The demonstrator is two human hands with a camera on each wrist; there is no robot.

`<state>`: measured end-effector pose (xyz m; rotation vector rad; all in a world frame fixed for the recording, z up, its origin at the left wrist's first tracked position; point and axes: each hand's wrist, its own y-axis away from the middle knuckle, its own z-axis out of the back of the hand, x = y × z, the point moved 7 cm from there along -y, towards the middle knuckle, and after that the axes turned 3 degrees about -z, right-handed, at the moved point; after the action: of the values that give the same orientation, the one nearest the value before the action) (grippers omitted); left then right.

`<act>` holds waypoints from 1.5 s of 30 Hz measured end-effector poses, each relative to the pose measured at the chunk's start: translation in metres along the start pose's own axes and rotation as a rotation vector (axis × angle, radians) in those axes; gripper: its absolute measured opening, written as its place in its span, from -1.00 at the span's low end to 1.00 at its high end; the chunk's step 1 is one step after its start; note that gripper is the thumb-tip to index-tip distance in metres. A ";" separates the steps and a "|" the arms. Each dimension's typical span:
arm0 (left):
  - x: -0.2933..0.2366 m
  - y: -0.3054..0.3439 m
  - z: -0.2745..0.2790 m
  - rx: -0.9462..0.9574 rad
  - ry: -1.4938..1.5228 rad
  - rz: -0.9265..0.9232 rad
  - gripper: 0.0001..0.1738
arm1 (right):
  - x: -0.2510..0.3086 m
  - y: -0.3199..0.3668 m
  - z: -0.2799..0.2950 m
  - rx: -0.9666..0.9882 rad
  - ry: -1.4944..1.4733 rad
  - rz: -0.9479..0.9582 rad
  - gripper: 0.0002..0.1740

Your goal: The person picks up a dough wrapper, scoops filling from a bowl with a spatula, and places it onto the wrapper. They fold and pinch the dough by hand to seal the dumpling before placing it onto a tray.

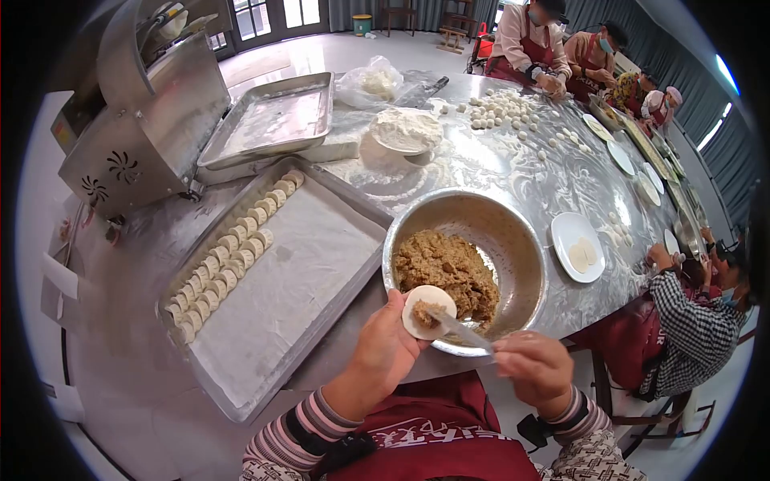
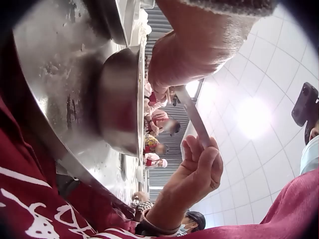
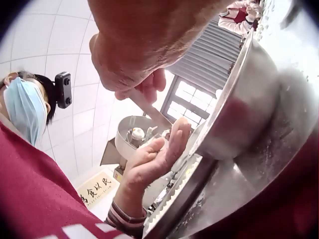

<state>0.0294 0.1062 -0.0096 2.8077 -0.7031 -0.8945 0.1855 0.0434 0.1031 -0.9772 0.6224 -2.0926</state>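
Note:
My left hand (image 1: 379, 346) holds a round dough wrapper (image 1: 429, 313) on its fingers, at the near left rim of a steel bowl (image 1: 521, 264). A small lump of brown filling (image 1: 427, 314) lies on the wrapper. With my right hand (image 1: 536, 369) I grip a flat spatula (image 1: 469, 334), its tip on that lump. More filling (image 1: 449, 272) fills the bowl's left part. In the left wrist view the right hand (image 2: 187, 184) pinches the spatula's end; in the right wrist view the left hand (image 3: 152, 167) is palm up beneath the wrapper.
Left of the bowl lies a lined tray (image 1: 297, 264) with rows of dumplings (image 1: 228, 248). Behind stand an empty tray (image 1: 277, 112), a flour bowl (image 1: 406, 130) and a machine (image 1: 132, 136). A plate (image 1: 577, 247) with wrappers is on the right. Several people work around the table.

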 end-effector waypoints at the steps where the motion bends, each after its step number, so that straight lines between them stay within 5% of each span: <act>1: -0.001 0.001 -0.003 0.000 -0.001 0.000 -0.37 | -0.005 0.004 0.011 -0.095 -0.036 -0.066 -0.79; 9: 0.002 0.006 -0.015 0.042 -0.125 0.052 -0.27 | -0.065 0.020 0.011 -0.279 -0.706 -0.605 -0.89; 22: 0.009 0.007 -0.008 0.094 -0.076 0.159 -0.25 | -0.077 0.031 0.000 -0.273 -0.690 -0.655 -0.88; 31: 0.009 0.002 -0.002 0.079 0.018 0.161 -0.47 | -0.106 0.018 -0.001 -0.431 -0.672 -0.684 -0.86; 35: 0.013 0.003 0.002 0.137 -0.001 0.184 -0.45 | -0.147 0.022 -0.003 -0.340 -0.357 -0.863 -0.83; 42: 0.003 0.009 -0.012 0.089 -0.036 0.139 -0.23 | -0.130 0.025 0.036 -0.553 -0.549 -0.881 -0.82; 45: 0.005 0.010 -0.019 0.167 -0.007 0.169 -0.19 | -0.110 0.027 0.027 -0.449 -0.803 -0.940 -0.83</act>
<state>0.0401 0.0948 0.0053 2.8315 -1.0438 -0.8527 0.2667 0.1095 0.0527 -2.5622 0.1919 -1.9923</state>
